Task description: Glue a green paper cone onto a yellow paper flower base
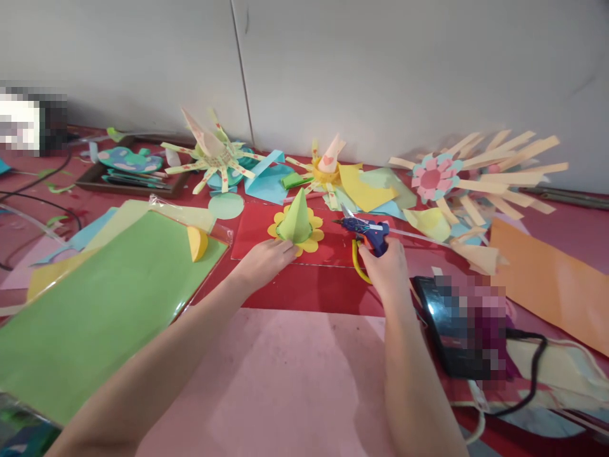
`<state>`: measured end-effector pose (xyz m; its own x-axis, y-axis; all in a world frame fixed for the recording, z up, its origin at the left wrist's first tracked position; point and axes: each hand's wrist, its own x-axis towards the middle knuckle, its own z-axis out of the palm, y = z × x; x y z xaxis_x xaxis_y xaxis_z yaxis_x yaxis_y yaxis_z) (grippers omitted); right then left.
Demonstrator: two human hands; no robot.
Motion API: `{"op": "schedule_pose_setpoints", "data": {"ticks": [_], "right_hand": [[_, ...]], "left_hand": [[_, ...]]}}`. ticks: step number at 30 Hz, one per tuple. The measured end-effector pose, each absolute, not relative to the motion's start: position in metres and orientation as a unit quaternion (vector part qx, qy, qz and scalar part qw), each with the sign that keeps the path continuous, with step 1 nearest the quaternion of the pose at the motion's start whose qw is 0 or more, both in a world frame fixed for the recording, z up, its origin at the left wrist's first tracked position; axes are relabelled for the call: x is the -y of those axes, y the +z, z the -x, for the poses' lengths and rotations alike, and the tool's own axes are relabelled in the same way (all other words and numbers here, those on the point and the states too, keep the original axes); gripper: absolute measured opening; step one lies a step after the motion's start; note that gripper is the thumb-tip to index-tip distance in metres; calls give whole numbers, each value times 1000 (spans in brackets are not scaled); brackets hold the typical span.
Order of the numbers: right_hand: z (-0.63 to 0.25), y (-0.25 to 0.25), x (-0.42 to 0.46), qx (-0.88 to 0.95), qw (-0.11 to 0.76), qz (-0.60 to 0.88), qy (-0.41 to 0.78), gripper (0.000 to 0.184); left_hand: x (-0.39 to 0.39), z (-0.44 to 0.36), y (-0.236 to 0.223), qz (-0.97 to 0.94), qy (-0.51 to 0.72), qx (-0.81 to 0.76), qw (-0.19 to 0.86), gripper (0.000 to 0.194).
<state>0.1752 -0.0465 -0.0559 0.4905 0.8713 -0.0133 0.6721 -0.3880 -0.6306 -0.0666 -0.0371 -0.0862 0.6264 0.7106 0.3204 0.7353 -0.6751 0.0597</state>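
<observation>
The left hand [267,259] has its fingers drawn close together at the near edge of a yellow paper flower [314,241], their tips by the foot of the green paper cone [295,219] that stands upright on the flower's middle; whether they pinch the paper or only rest against it, I cannot tell. The right hand [389,263] is wrapped around the handle of a blue glue gun [365,228], whose nozzle points leftward from the fingers, toward the cone but apart from it. A curved yellow handle [358,263] shows just left of the right fingers, below the gun. Flower and cone sit on a red board [248,223] that reaches from beyond the left fingertips across to the gun. Left of the left hand lies a green sheet [128,298] in clear wrapping, with a folded yellow piece [197,244] on its corner. Beyond the left fingers stands a pink cone [332,155] in a yellow ring. To the right of the right fingers are a dark phone [445,324] and, farther out, an orange sheet [552,285].
</observation>
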Motion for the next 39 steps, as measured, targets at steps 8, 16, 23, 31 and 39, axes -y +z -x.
{"op": "schedule_pose_setpoints", "data": {"ticks": [8,16,23,31,39], "right_hand": [[-172,-49,54,498,259,812,161,40],[-166,-44,63,530,197,807,169,39],[-154,-54,65,562,196,791,144,33],[-145,-63,63,589,216,768,130,28],[-145,-67,65,608,228,751,118,25]], "left_hand": [[40,66,-90,905,-159,387,78,28],[38,64,-93,798,-278,530,-72,14],[35,64,-94,765,-321,539,-144,11],[35,64,-91,764,-294,554,-151,12],[36,65,-91,770,-284,551,-152,14]]}}
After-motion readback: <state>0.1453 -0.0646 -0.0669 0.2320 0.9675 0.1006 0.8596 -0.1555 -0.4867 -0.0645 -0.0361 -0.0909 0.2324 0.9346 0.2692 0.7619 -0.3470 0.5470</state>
